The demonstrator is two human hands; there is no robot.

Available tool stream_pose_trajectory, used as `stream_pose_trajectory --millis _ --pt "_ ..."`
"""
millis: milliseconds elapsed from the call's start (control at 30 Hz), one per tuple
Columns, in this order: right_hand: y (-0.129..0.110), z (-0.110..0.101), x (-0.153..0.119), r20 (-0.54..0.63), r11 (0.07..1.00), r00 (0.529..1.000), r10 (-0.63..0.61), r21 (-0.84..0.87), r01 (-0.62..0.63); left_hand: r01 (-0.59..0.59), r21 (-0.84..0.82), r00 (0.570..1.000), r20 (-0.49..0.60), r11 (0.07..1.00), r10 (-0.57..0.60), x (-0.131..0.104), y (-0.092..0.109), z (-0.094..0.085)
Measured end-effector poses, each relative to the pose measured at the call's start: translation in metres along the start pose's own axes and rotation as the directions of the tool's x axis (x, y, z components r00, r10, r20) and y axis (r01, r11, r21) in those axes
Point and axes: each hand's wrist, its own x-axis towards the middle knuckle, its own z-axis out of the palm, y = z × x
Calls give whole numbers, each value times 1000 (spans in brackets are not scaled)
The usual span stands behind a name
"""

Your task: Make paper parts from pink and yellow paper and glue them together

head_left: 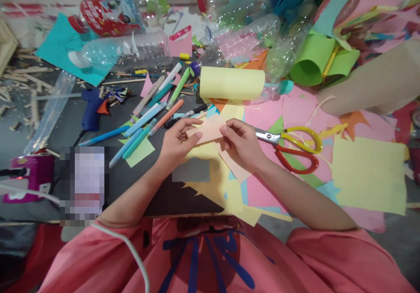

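Between my hands is a small piece of pale peach paper [208, 129], held up over the paper scraps near the table's front edge. My left hand [181, 141] pinches its left end, thumb on top. At the other end my right hand [242, 141] grips it between thumb and fingers. Just right of that hand lie scissors [297, 146] with one yellow and one red handle, their blades partly hidden behind it. Below the hands, a longer peach strip [236, 167] rests on yellow scraps [234, 192]. Beyond them lies a rolled pale yellow paper tube [232, 83].
Several markers [144, 120] lie to the left, beside a blue glue gun [92, 108]. A blurred-out phone [88, 181] is at the front left. Plastic bottles [121, 50] lie at the back. Green paper rolls [311, 59], a cardboard tube [370, 76] and a yellow sheet [369, 172] occupy the right.
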Motion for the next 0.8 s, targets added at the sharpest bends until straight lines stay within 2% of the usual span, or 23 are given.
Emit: stream_pose_trajectory --millis 100,267,800 --pt "-1 0 0 7 1000 1000 2 -5 -2 -71 65 996 -48 995 75 2 -5 -1" --pt "-2 0 3 -9 1000 1000 3 3 -3 -123 144 990 -50 982 131 4 -13 -4" --pt "-6 -1 4 2 997 998 58 -52 -58 -157 182 983 -66 971 171 8 -15 -7"
